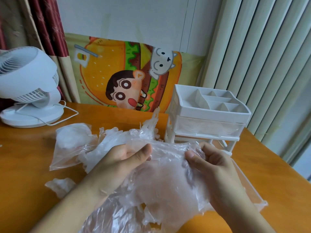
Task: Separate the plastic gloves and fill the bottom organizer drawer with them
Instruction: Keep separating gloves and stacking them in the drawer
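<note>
Hands at work over a wooden table (25,148): from the head camera, the left hand (124,158) and right hand (210,163) each pinch a clump of clear plastic gloves (159,174) between thumb and curled fingers, stretching the film between them. More gloves spill from a bag (67,148) at left. The white organizer (210,115) stands just behind; its bottom drawer (252,195), seemingly pulled out at right, looks largely unfilled, so most of the separating appears to remain.
</note>
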The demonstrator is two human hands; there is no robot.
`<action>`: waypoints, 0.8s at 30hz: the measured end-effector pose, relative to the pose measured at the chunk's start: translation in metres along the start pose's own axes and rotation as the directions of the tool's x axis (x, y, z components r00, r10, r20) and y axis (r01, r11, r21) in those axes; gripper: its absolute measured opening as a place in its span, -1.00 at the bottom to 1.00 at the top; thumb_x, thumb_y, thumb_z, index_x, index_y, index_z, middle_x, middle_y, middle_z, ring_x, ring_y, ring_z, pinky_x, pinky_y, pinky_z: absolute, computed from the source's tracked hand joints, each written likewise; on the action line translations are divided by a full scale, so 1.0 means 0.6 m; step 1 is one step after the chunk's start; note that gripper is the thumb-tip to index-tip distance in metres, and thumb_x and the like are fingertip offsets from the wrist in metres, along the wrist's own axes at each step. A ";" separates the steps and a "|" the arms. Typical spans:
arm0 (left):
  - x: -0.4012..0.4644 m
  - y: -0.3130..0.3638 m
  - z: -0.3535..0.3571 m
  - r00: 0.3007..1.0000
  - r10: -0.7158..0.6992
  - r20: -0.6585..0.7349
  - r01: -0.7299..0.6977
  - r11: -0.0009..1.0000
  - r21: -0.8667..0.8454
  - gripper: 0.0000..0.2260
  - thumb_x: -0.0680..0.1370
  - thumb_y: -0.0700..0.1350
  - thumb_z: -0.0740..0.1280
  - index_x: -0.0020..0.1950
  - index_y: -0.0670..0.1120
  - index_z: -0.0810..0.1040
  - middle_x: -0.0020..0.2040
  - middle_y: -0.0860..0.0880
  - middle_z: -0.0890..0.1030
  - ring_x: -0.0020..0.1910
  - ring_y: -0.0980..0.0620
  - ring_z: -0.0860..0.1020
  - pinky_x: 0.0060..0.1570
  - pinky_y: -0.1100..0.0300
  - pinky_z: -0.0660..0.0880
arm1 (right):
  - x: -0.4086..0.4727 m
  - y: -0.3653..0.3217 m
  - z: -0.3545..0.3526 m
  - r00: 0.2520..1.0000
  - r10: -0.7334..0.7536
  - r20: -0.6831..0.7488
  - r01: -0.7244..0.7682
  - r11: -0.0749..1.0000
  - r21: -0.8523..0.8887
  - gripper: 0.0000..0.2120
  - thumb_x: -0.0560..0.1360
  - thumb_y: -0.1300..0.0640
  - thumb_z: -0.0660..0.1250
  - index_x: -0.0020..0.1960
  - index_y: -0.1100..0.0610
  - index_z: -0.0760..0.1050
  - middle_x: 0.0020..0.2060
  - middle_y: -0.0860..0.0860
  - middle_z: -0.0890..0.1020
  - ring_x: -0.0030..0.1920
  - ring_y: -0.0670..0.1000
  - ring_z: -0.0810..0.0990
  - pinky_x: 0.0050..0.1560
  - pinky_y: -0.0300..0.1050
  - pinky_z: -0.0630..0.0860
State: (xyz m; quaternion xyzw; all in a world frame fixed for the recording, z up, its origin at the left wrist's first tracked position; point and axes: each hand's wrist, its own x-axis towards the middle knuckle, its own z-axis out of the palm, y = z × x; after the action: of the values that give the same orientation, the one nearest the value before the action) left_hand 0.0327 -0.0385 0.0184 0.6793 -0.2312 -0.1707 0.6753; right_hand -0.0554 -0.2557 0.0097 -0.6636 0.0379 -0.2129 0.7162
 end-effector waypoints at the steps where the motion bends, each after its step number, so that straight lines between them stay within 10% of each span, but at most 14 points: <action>1: -0.001 0.001 0.007 0.999 0.021 -0.034 -0.023 0.999 -0.042 -0.61 0.51 0.26 0.42 0.00 -0.07 0.67 -0.33 0.13 0.70 -0.35 0.33 0.62 -0.04 0.39 0.50 | -0.001 0.000 0.000 1.000 0.005 0.019 -0.005 1.000 -0.016 -0.84 0.50 0.17 0.47 -0.20 0.23 0.59 -0.35 0.22 0.55 -0.40 0.10 0.49 -0.42 -0.13 0.45; 7: 0.007 -0.015 0.006 0.981 0.117 -0.153 -0.122 0.992 -0.025 -0.81 0.59 -0.12 0.40 -0.16 -0.16 0.74 -0.13 -0.17 0.75 -0.07 -0.12 0.73 0.04 0.09 0.62 | -0.002 -0.004 -0.004 0.999 0.018 0.042 -0.016 0.999 -0.033 -0.80 0.49 0.12 0.51 -0.13 0.26 0.62 -0.29 0.22 0.62 -0.34 0.13 0.57 -0.33 -0.09 0.48; 24: 0.004 0.011 0.011 0.881 0.405 -0.245 -0.375 0.913 0.162 -0.89 0.52 -0.05 0.42 -0.08 0.08 0.75 -0.22 -0.07 0.70 -0.26 -0.03 0.66 -0.24 0.07 0.62 | 0.012 -0.079 -0.037 0.962 -0.255 0.099 0.262 0.757 -0.599 -0.82 0.54 0.03 0.53 -0.17 0.11 0.75 -0.58 -0.04 0.44 -0.54 -0.05 0.31 -0.44 -0.20 0.28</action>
State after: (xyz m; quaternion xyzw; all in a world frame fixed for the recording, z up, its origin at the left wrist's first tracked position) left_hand 0.0304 -0.0454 0.0251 0.6715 -0.2768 0.0774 0.6830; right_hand -0.0682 -0.2804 0.0548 -0.8577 0.0083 -0.2826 0.4295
